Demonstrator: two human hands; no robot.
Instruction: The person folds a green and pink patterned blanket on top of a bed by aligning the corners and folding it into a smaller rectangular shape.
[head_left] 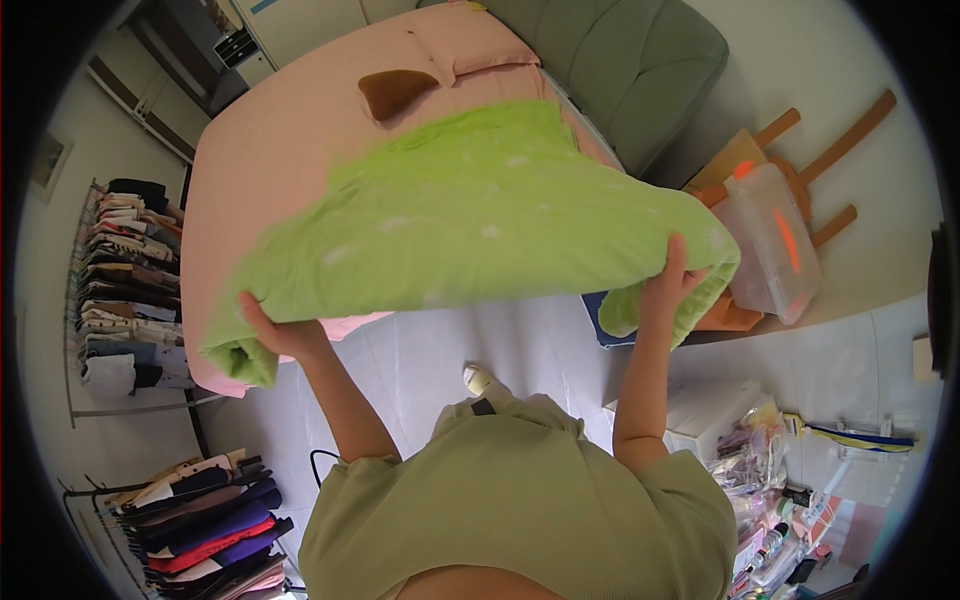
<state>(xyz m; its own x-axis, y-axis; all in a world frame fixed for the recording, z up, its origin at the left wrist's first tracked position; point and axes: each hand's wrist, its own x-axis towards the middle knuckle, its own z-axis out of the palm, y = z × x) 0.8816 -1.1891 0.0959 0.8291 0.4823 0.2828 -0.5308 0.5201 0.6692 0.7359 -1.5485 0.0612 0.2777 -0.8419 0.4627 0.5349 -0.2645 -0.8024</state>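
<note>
A green blanket [455, 225] with pale spots stretches between my two hands, its near edge lifted off the bed and its far part lying on the pink sheet. My left hand [280, 332] grips the near left corner, thumb on top, and a rolled end hangs below it. At the near right corner my right hand [672, 278] is closed on the blanket, with a fold drooping beside the wrist. The fingers of both hands are partly hidden under the cloth. The pink-sheeted bed [245, 165] lies beneath and beyond the blanket.
A brown cushion [395, 93] and a pink pillow [485, 45] lie on the bed by the grey-green headboard [630, 80]. To the right stand a clear plastic box [770, 250] and a wooden chair [790, 170]. Clothes racks [130, 280] line the left; a cluttered shelf [770, 520] is near right.
</note>
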